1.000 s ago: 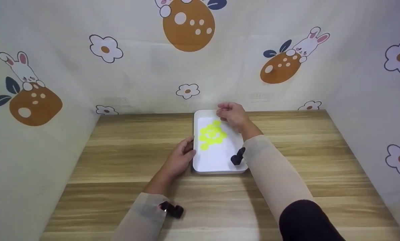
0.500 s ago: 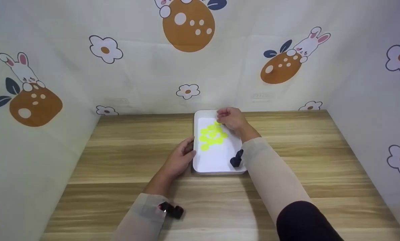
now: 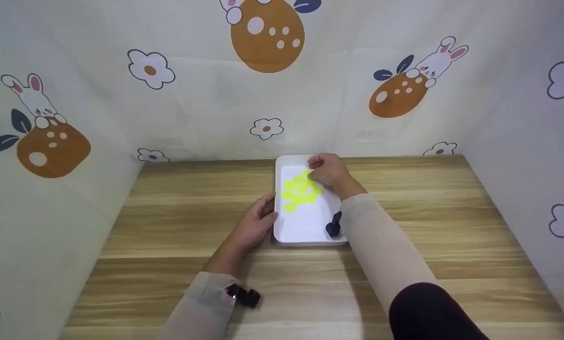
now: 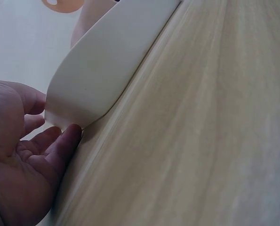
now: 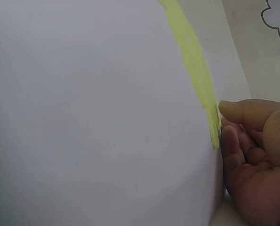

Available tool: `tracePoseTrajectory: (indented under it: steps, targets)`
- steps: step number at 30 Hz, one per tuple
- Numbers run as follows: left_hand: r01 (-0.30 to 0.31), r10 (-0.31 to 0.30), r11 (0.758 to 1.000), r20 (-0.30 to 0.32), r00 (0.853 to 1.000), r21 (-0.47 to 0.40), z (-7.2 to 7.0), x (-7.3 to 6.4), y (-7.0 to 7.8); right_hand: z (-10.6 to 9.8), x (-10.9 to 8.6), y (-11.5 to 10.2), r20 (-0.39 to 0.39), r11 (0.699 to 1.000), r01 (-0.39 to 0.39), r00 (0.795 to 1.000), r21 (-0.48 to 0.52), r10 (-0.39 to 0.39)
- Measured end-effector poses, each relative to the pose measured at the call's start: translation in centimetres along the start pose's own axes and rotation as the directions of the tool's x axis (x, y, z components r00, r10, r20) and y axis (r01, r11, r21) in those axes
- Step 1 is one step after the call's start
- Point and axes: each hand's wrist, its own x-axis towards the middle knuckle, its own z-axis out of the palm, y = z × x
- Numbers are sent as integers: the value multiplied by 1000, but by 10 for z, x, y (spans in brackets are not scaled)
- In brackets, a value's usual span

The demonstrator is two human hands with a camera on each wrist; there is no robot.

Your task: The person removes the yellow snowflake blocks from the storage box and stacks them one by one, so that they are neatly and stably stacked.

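Note:
A shallow white rectangular tray [image 3: 305, 231] rests on the wooden table, and several flat, round, bright yellow pieces [image 3: 300, 189] lie clustered in it. My right hand [image 3: 330, 171] reaches over the tray's far right part, its fingertips right at the far end of the cluster. In the right wrist view, the thumb [image 5: 231, 111] and fingers are bent beside the end of the yellow patch [image 5: 196, 70], with a gap between them. At the tray's left side, my left hand [image 3: 254, 224] touches the outer wall; the left wrist view shows its fingertips [image 4: 73, 134] against the tray wall [image 4: 102, 66].
Cream cloth [image 3: 206, 94] printed with rabbits, fruit and flowers walls the back and sides. Wood-grain table surface [image 3: 178, 212] surrounds the tray, whose far end is close to the back wall. Small black devices [image 3: 244, 295] sit at both sleeve cuffs.
My right hand has come down from the tray's far rim toward the near side, its fingertips now at the far end of the yellow cluster. The left hand and the tray stay put.

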Motion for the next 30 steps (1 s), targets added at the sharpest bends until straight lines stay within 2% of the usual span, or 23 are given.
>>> tracePoseTrajectory:
  steps: [7,14,21,26,30]
  targets:
    - [-9,9,998,-11,1000,57,-1,-1,1,1,1,6,-32,990,117,992,-76,-119]
    - [15,-14,999,-21,1000,46,0,-1,2,1,1,4,-27,994,77,997,-78,-79]
    - [-1,2,1000,-14,1000,32,-1,-1,3,2,3,2,-39,995,61,997,-80,-64]
    - [17,-16,999,-21,1000,39,-1,-1,2,3,3,0,-34,994,48,998,-102,-52]
    - [-3,4,1000,-9,1000,28,0,-2,2,3,1,0,-33,992,48,998,-112,-52]
